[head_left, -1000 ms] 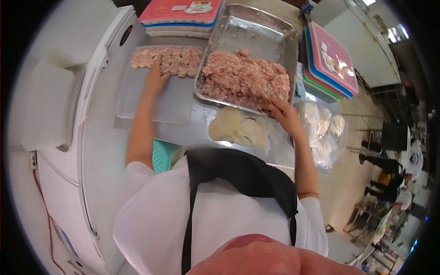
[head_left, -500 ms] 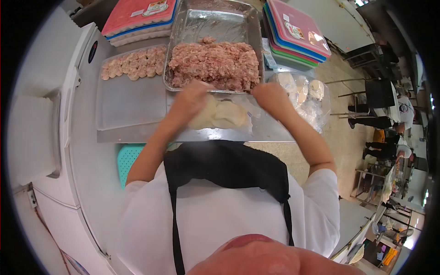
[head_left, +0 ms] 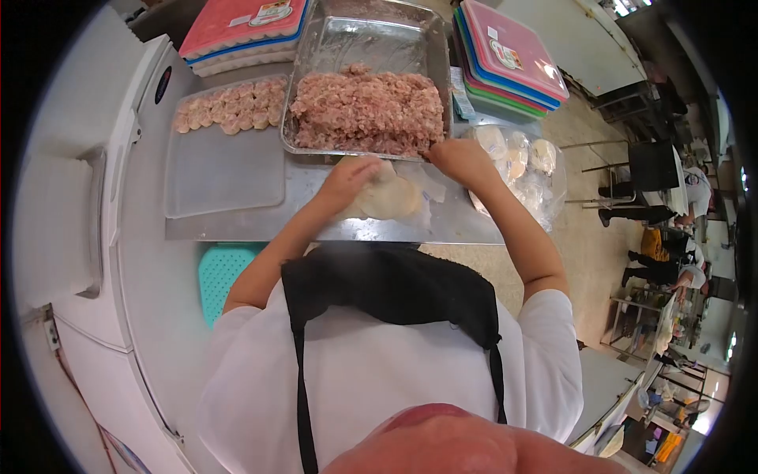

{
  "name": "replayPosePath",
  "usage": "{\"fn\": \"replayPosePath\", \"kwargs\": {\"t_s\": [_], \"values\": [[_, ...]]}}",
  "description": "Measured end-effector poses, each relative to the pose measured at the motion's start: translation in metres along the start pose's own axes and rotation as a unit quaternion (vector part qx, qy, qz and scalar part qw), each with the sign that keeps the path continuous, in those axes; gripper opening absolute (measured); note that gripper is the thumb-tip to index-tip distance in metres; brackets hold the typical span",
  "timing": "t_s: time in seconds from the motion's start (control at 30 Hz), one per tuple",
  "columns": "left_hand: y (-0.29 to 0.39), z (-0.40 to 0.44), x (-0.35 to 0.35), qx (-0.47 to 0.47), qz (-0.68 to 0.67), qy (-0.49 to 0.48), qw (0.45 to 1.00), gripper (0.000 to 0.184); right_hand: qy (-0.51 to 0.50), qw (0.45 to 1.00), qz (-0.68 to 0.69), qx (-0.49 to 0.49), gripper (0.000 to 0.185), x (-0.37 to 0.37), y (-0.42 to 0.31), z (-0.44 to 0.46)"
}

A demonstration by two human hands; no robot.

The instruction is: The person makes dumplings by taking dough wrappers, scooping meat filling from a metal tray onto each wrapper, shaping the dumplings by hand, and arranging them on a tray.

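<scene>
My left hand [head_left: 351, 182] is at the pale round dough wrappers [head_left: 391, 199] on the steel table, its fingers closed on one wrapper near the pan's front edge. The wrappers overlap on a thin plastic sheet [head_left: 433, 188]. My right hand [head_left: 459, 162] is closed at the front right corner of the metal pan [head_left: 371, 47]; whatever its fingers grip is too small and dark to make out. Raw minced meat [head_left: 367, 110] fills the near half of that pan. Left of it, a translucent tray [head_left: 225, 178] carries rows of filled dumplings [head_left: 233, 107] along its far part.
Stacked trays with a red lid [head_left: 245, 24] stand at the back left, and stacked coloured lids [head_left: 513, 55] at the back right. Bagged wrapper stacks [head_left: 517, 158] lie right. A turquoise basket [head_left: 223, 280] sits below the table. People [head_left: 695, 193] work far right.
My left hand has moved down and slightly right from the pan's edge onto the wrappers. My right hand has shifted slightly left, still at the pan's corner.
</scene>
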State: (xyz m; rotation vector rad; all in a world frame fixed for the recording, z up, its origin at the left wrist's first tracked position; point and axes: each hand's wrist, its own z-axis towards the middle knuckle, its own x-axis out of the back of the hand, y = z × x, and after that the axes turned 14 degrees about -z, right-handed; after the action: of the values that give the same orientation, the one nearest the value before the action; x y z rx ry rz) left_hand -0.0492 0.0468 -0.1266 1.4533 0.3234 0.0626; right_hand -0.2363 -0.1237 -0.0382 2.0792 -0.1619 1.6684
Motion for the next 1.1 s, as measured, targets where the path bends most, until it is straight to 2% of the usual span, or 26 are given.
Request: {"fn": "replayPosePath", "kwargs": {"t_s": [0.03, 0.1, 0.13, 0.2, 0.23, 0.3, 0.37, 0.43, 0.5, 0.53, 0.6, 0.63, 0.7, 0.73, 0.83, 0.9, 0.93, 0.97, 1.03, 1.1], "values": [[-0.001, 0.002, 0.009, 0.048, -0.142, -0.004, 0.989, 0.021, -0.004, 1.000, 0.024, -0.014, 0.027, -0.005, 0.002, 0.000], [0.016, -0.004, 0.020, 0.046, 0.011, -0.009, 0.999, 0.027, -0.013, 0.997, 0.071, -0.034, 0.032, -0.020, 0.006, 0.003], [0.023, -0.010, 0.024, 0.048, 0.088, -0.011, 0.995, 0.030, -0.009, 0.990, 0.137, -0.032, 0.034, -0.020, 0.007, 0.003], [0.023, -0.018, 0.033, 0.059, 0.079, -0.004, 0.995, 0.031, 0.002, 0.962, 0.270, -0.033, 0.037, -0.017, 0.006, 0.002], [0.023, -0.020, 0.036, 0.064, 0.074, -0.002, 0.995, 0.032, -0.033, 0.956, 0.289, -0.041, 0.036, -0.013, 0.007, 0.006], [0.031, -0.022, 0.041, 0.097, -0.110, 0.028, 0.989, 0.032, -0.103, 0.937, 0.328, -0.061, 0.034, 0.000, 0.010, 0.014], [0.046, -0.022, 0.041, 0.106, -0.297, 0.043, 0.948, 0.033, -0.046, 0.966, 0.249, -0.059, 0.035, 0.013, 0.009, 0.016], [0.071, -0.021, 0.034, 0.086, -0.479, 0.045, 0.872, 0.036, -0.004, 0.983, 0.175, -0.053, 0.036, 0.010, 0.000, 0.015], [0.047, -0.010, 0.047, 0.078, -0.310, 0.052, 0.946, 0.045, 0.021, 0.993, 0.108, -0.045, 0.036, -0.011, -0.014, 0.011], [0.045, -0.003, 0.050, 0.071, -0.222, 0.055, 0.971, 0.050, 0.004, 0.981, 0.188, -0.055, 0.037, -0.009, -0.012, 0.013], [0.054, 0.005, 0.050, 0.070, -0.386, 0.011, 0.920, 0.057, -0.033, 0.934, 0.346, -0.077, 0.037, -0.006, -0.008, 0.013], [0.064, 0.010, 0.047, 0.068, -0.463, -0.012, 0.884, 0.061, -0.011, 0.902, 0.419, -0.108, 0.037, -0.002, -0.009, 0.014], [0.083, 0.020, 0.038, 0.023, -0.529, -0.029, 0.848, 0.064, 0.033, 0.813, 0.556, -0.169, 0.037, 0.009, -0.015, 0.015], [0.087, 0.025, 0.034, 0.001, -0.559, -0.039, 0.828, 0.066, 0.049, 0.790, 0.587, -0.171, 0.036, 0.017, -0.018, 0.016], [0.077, 0.055, 0.025, 0.016, -0.632, 0.061, 0.772, 0.071, 0.090, 0.728, 0.662, -0.152, 0.034, 0.030, -0.033, 0.022], [0.071, 0.070, 0.021, 0.002, -0.711, -0.016, 0.703, 0.071, 0.111, 0.707, 0.690, -0.106, 0.031, 0.023, -0.048, 0.032], [0.066, 0.078, 0.021, -0.004, -0.746, -0.055, 0.663, 0.071, 0.160, 0.769, 0.610, -0.102, 0.029, 0.014, -0.054, 0.035], [0.051, 0.089, 0.032, -0.026, -0.750, -0.112, 0.651, 0.075, 0.206, 0.822, 0.523, -0.096, 0.027, 0.002, -0.060, 0.038], [0.027, 0.102, 0.058, -0.072, -0.749, -0.224, 0.619, 0.083, 0.255, 0.890, 0.371, -0.068, 0.024, 0.005, -0.055, 0.032], [0.044, 0.097, 0.050, -0.056, -0.647, 0.074, 0.757, 0.087, 0.168, 0.950, 0.248, -0.088, 0.024, 0.036, -0.039, 0.010]]}}
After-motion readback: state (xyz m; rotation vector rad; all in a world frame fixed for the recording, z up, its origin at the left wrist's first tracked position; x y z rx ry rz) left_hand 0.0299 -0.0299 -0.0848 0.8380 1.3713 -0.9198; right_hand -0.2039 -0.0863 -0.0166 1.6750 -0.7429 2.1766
